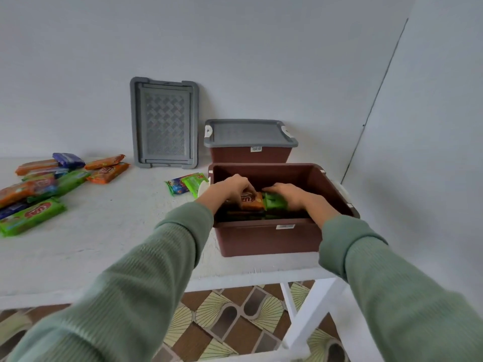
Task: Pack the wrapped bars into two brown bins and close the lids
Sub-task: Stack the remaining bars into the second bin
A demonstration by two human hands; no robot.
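The orange bar [251, 200] carries a red logo whose letters are too blurred to read; white barcode stickers sit on the front of the open brown bin [269, 240] and the closed bin [250, 155] behind it. Both green-sleeved arms reach into the open bin: the left grip [232, 188] curls round the orange bar, and the right grip [290, 193] clasps a green bar [276, 201] beside it, above bars already packed. More bars [39, 190] lie far left on the surface [117, 231], and two bars [187, 184] lie just beside the bin. A grey lid [164, 122] leans on the wall.
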